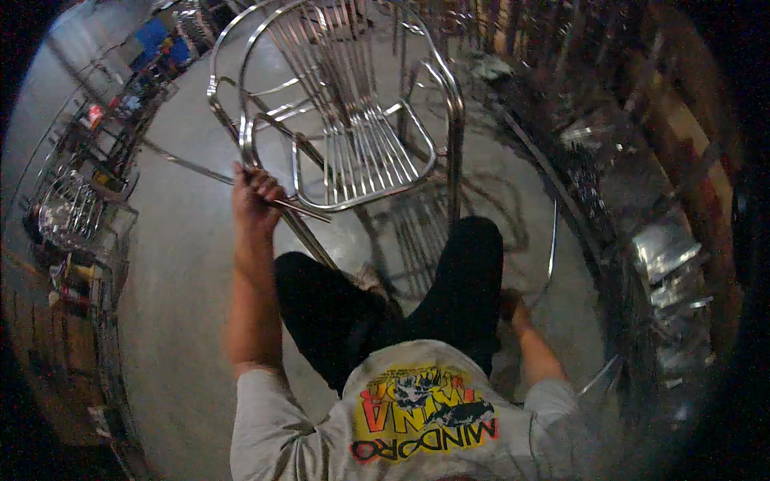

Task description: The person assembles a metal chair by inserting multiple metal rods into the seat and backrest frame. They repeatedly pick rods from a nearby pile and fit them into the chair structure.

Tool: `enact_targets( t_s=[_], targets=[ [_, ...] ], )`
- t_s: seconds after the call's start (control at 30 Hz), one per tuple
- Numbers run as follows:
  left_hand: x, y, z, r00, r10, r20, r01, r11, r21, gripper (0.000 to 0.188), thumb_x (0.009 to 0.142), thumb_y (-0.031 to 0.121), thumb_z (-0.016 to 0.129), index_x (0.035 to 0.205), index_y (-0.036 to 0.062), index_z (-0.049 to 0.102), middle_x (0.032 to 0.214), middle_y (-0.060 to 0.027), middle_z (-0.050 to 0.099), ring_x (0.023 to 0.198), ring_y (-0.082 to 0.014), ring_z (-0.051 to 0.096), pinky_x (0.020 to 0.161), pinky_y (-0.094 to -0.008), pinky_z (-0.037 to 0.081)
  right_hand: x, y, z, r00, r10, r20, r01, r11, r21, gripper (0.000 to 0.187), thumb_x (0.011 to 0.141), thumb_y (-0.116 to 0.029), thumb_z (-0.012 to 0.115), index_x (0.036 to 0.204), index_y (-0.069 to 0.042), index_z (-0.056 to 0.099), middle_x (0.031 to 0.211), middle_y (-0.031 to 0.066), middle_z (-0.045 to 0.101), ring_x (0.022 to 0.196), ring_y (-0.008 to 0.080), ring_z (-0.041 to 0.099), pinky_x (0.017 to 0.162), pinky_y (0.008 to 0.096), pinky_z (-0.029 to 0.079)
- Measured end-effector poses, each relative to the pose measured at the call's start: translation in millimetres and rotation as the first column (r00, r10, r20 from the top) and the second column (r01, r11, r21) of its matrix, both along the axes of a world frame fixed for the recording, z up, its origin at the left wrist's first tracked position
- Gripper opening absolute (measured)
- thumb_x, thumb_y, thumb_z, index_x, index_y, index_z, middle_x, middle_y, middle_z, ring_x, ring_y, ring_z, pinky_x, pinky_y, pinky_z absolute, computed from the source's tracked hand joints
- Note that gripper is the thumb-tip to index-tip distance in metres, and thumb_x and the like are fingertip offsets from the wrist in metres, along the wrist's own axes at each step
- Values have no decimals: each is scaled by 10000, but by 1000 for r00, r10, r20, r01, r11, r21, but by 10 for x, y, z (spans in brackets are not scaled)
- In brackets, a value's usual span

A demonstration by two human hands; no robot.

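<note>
A shiny metal tube chair (pixel 361 152) stands in front of my knees, with a slatted seat and back and looped arms. My left hand (pixel 258 195) is closed around a thin metal rod (pixel 192 166) at the chair's near left side, where it meets the chair's tubing. One end of the rod sticks out to the right of my fist, below the seat edge. My right hand (pixel 512 306) hangs low beside my right thigh, dark and blurred, its fingers not readable. Close to it, a thin pale curved line (pixel 552 248) runs over the floor; whether cable or tube, I cannot tell.
Metal parts and tubing (pixel 593 152) are piled along the right side, with shiny wrapped pieces (pixel 670 252) farther out. To the left stand a metal frame (pixel 88 212) and cluttered shelves (pixel 80 280). Grey concrete floor (pixel 180 264) lies around the chair.
</note>
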State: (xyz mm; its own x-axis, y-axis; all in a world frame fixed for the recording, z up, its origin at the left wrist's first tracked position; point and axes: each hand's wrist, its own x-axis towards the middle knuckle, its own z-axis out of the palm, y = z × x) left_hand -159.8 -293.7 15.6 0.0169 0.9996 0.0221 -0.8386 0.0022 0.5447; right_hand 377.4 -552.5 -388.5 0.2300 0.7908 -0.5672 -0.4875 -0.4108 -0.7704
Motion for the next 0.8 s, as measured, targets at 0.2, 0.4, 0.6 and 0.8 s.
enact_targets(
  t_s=[0.2,0.4,0.6,0.8],
  targets=[
    [371,98,-474,997,39,-72,-53,976,-209,421,968,541,531,782,165,507,570,45,375,457,-107,362,401,-259,318,-12,5,-375,774,360,521,-195,918,-345,405,952,-371,521,1169,-51,641,1148,144,656,1035,313,619,895,418,473],
    [442,315,-750,914,107,-392,-223,939,-264,476,967,570,518,715,173,447,532,38,339,400,-130,324,370,-286,262,292,1437,1370,265,101,959,-286,958,-22,433,922,-268,625,1262,-3,586,1183,232,648,1088,388,629,929,429,476],
    [412,493,-888,907,24,-420,-140,959,-248,464,977,564,491,730,171,458,548,41,370,413,-123,342,371,-288,248,-206,2404,3560,214,-333,918,-457,797,395,426,949,-316,612,1257,-24,587,1116,133,674,1005,248,634,901,356,487],
    [716,830,-882,945,61,-322,-153,951,-268,469,980,567,482,761,152,465,543,41,345,406,-121,323,364,-289,259,-1592,2651,3518,334,378,864,-861,494,117,438,1001,-441,535,1193,-60,630,1077,33,661,979,180,609,880,308,459]
  ],
)
